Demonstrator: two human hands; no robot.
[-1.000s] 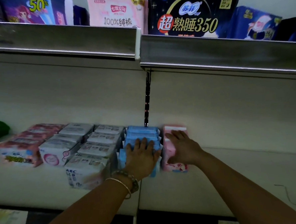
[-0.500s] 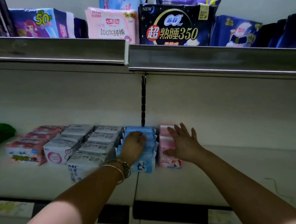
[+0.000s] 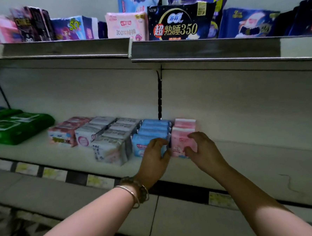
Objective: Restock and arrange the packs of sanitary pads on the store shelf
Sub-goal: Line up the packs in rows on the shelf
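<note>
On the middle shelf, rows of small sanitary pad packs run front to back. My left hand curls over the right top corner of the front blue pack, whose row of blue packs continues behind it. To its right, my right hand pinches the front pink pack, fingers on top and thumb on its face. Behind that one stands another pink pack. The blue and pink rows touch.
White packs and red-white packs fill rows to the left, then green packs. The upper shelf overhangs with large packs, one dark blue. The shelf right of the pink packs is bare. Price labels line the edge.
Both hands slid back from the tops of the rows to the front packs, and their fingers went from flat to curled. The view pulled back and shows more shelf at left.
</note>
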